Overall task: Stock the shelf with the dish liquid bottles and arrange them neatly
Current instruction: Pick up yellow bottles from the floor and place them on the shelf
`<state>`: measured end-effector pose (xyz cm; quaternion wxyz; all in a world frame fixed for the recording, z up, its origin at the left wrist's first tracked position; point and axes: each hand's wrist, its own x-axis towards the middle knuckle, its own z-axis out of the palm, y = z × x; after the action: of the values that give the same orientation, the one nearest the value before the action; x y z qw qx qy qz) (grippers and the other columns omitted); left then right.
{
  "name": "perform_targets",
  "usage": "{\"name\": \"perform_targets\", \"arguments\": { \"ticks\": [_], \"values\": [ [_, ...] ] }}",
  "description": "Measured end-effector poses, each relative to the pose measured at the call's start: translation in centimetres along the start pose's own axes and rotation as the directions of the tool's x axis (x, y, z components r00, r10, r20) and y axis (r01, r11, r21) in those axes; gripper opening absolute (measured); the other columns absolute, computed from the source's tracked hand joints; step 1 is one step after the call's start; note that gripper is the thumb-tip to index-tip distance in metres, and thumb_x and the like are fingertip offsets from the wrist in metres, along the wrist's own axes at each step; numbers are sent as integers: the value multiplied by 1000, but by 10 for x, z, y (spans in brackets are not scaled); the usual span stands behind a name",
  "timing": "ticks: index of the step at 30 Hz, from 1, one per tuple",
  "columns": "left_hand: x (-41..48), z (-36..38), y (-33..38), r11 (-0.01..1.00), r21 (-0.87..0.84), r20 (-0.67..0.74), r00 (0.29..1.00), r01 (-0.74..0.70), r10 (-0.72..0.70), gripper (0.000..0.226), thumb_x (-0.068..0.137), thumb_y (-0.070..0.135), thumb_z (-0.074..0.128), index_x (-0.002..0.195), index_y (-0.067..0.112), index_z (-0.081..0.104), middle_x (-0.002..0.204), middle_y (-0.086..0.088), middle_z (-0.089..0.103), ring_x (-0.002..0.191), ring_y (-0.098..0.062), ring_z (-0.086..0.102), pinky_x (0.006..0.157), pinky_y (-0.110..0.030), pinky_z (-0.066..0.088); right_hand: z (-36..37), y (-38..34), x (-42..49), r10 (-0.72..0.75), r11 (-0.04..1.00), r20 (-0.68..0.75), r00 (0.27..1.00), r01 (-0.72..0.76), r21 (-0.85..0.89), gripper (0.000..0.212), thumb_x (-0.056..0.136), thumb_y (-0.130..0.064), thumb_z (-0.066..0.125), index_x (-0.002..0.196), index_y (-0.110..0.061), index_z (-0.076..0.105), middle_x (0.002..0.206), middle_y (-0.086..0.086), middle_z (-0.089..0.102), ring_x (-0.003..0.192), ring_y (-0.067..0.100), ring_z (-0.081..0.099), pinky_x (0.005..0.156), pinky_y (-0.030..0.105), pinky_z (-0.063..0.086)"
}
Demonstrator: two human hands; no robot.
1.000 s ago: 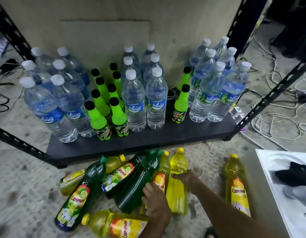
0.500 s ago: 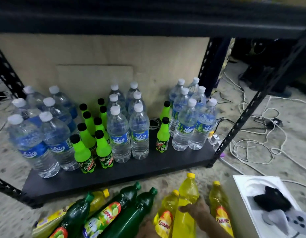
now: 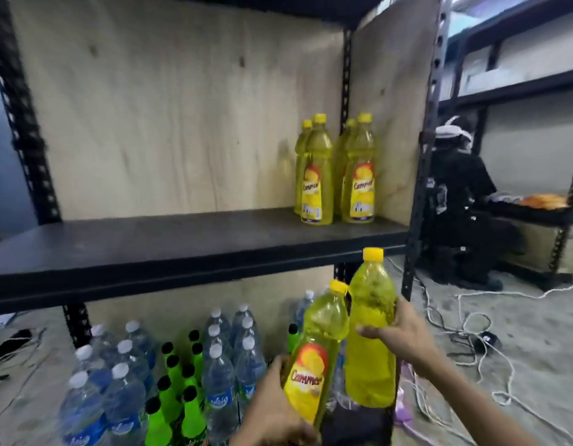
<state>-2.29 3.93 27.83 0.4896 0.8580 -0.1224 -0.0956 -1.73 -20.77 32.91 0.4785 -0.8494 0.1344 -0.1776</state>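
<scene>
Shelf [image 3: 169, 249], black board with plywood back, mostly bare: stocking looks early. Four yellow dish liquid bottles [image 3: 338, 175] stand upright at its right rear corner, two in front with labels out, two close behind, tidy enough. Lower tier [image 3: 359, 426] holds water bottles [image 3: 124, 391], a dozen-odd white caps, and green soda bottles [image 3: 179, 391], roughly nine black caps; frame edge cuts some off, so neither count is exact. Two more dish liquid bottles are in the air below the shelf's front edge, right of centre, near each other, not yet placed. Label-out bottle [image 3: 314, 358] is tilted, left hand [image 3: 272, 410] wrapped round its lower body. Label-hidden bottle [image 3: 370, 349] is nearly upright, right hand [image 3: 404, 333] gripping its middle, fingers curled round. Total dish liquid in view: six, four stocked, two held. Left to do, by my read: set these two beside the four, labels forward, rows even; further stock can't be seen.
</scene>
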Motion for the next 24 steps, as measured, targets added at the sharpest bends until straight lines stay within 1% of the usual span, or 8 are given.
{"name": "perform_targets", "arguments": {
  "ticks": [4,7,9,11,13,15,19,24],
  "values": [
    [2,-60,92,974,25,-125,966,-226,227,99,30,16,98,113,36,48,100,13,68,82,2,67,67,-19,56,-70,-108,8,-160,981,-64,985,166,103,62,58,-31,95,109,-26,60,102,-7,70,96,16,66,86,38,55],
    [28,-105,164,936,25,-268,899,-351,345,102,22,24,97,112,37,53,97,7,72,85,-11,72,74,-36,62,-101,-169,27,-226,954,-95,969,240,179,69,55,-34,96,114,-26,60,107,-5,73,98,17,70,88,43,58],
    [52,-133,203,924,20,-355,861,-382,364,95,21,22,97,107,32,56,93,5,73,86,-16,72,76,-38,62,-106,-201,44,-244,937,-150,958,273,217,74,46,-38,96,111,-27,61,105,-5,74,97,18,71,87,44,59],
    [86,-161,230,923,26,-450,820,-384,354,91,20,20,96,102,28,57,92,6,72,87,-18,71,78,-37,61,-101,-229,63,-243,928,-194,950,286,238,78,44,-39,96,112,-24,61,105,-3,72,98,20,70,88,43,59],
    [118,-183,242,930,79,-521,780,-360,346,97,18,24,94,108,26,58,95,5,72,89,-21,70,81,-39,61,-87,-250,78,-241,933,-218,946,288,215,75,51,-35,97,115,-19,60,109,1,70,103,23,67,87,39,57],
    [147,-197,240,946,111,-559,768,-306,314,95,26,18,97,112,22,56,98,2,69,92,-23,67,82,-36,58,-66,-262,96,-239,941,-228,944,284,187,73,55,-35,96,114,-16,58,113,4,67,107,26,64,89,41,56],
    [198,-206,216,976,119,-571,791,-185,219,93,35,14,99,116,19,53,101,-1,65,95,-26,62,78,-31,51,-21,-268,124,-215,960,-198,956,244,138,76,59,-36,95,118,-13,53,121,9,62,117,31,60,95,43,54],
    [254,-198,185,985,87,-514,840,-151,174,102,33,17,100,122,17,50,111,-6,66,105,-32,63,92,-45,55,14,-255,155,-151,979,-170,974,171,111,74,65,-37,92,123,-12,52,125,10,62,123,33,58,95,40,51]
  ]
}}
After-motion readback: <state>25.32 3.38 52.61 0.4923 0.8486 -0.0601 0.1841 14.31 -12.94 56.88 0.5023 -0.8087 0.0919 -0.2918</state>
